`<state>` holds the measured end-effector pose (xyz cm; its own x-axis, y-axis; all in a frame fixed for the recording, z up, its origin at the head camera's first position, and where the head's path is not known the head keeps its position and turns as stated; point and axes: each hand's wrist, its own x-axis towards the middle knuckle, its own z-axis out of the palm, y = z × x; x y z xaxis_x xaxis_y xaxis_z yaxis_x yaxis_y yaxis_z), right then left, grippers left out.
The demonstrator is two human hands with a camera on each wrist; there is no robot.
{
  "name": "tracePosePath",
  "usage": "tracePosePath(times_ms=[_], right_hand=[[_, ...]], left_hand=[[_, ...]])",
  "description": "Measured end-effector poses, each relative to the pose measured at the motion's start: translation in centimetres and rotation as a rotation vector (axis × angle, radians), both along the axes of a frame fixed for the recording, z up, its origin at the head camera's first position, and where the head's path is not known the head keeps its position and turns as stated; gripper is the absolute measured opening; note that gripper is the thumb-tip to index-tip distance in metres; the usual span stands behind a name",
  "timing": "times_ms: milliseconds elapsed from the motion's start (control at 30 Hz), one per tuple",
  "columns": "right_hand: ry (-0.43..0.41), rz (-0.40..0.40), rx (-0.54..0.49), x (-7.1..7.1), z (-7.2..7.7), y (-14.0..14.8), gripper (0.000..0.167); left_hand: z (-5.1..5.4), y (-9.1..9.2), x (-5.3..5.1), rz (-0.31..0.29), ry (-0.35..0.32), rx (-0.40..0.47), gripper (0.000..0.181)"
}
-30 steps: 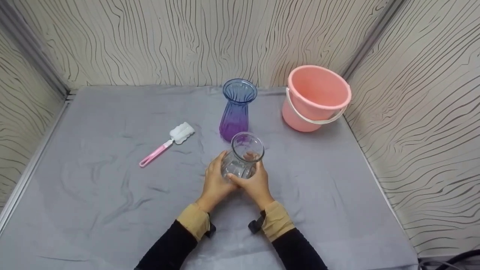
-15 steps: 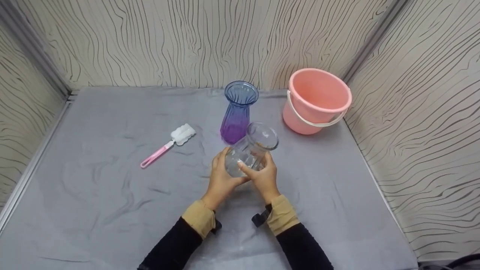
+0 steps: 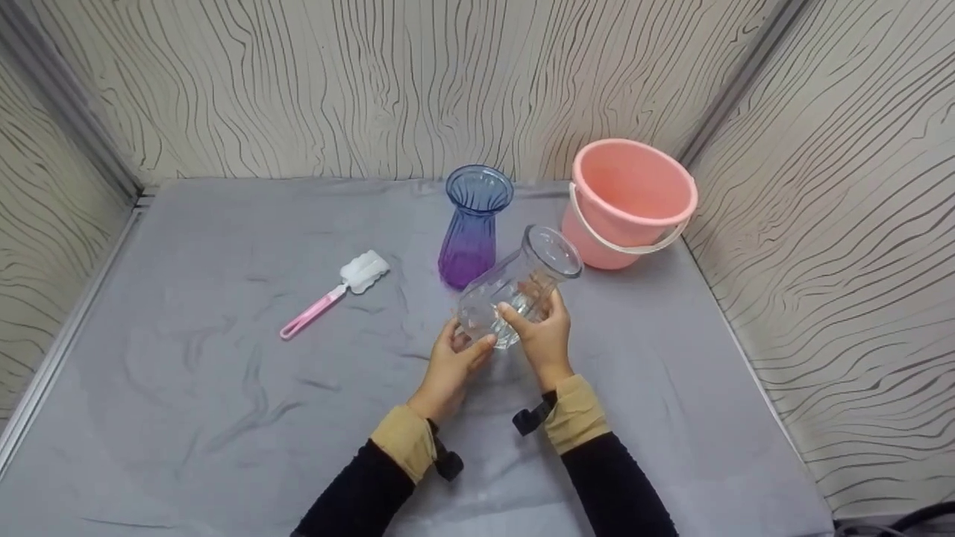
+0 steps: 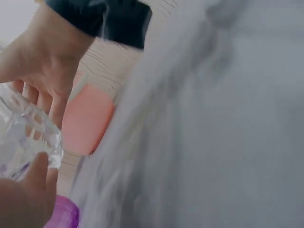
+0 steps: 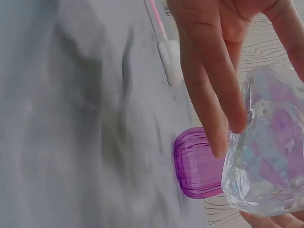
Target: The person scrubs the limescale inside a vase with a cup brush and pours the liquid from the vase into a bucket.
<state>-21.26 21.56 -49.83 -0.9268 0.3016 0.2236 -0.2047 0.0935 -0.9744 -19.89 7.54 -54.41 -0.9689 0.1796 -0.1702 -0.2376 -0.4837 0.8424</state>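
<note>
A clear glass vase (image 3: 485,298) is tilted above the cloth, its rim toward the upper right. My right hand (image 3: 548,347) holds it, thumb on the near side and fingers behind the glass. My left hand (image 3: 442,377) is at the vase's base; in the right wrist view its fingers (image 5: 221,90) are fairly straight and touch the edge of the thick base (image 5: 237,190). Just behind stands a blue-to-purple glass vase (image 3: 468,250), upright. On the left lies a cleaning brush (image 3: 312,313) with a pink handle and white sponge head.
A pink bucket (image 3: 597,242) with a white handle stands at the back right. Grey wrinkled cloth (image 3: 224,418) covers the table. Wood-patterned panels (image 3: 336,82) rise at the back and both sides. Dark cables (image 3: 910,518) lie at the lower right corner.
The clear vase has tipped further over to the right and moved up and right with my right hand. My left hand has slid down from its side to its base. Other things stayed put.
</note>
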Motion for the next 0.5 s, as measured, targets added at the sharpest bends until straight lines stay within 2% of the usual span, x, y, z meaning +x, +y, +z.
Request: tracePosePath(times_ms=[67, 133, 167, 300, 500], right_hand=[[-0.005, -0.008, 0.0, -0.7, -0.7, 0.5, 0.07], [-0.009, -0.023, 0.006, -1.5, -1.2, 0.9, 0.07], [-0.012, -0.027, 0.008, -1.6, -1.0, 1.1, 0.07], [-0.029, -0.039, 0.013, -2.4, 0.0, 1.5, 0.07], [-0.038, -0.005, -0.078, -3.8, 1.8, 1.9, 0.07]], left_hand=[[0.2, 0.7, 0.1, 0.03, -0.029, 0.095, 0.064], [0.8, 1.2, 0.0, 0.06, -0.041, 0.132, 0.061], [1.0, 1.5, 0.0, 0.073, -0.047, 0.139, 0.061], [2.3, 2.3, -0.6, 0.114, -0.065, 0.142, 0.062], [4.0, 3.0, -1.7, 0.159, -0.032, 0.076, 0.053]])
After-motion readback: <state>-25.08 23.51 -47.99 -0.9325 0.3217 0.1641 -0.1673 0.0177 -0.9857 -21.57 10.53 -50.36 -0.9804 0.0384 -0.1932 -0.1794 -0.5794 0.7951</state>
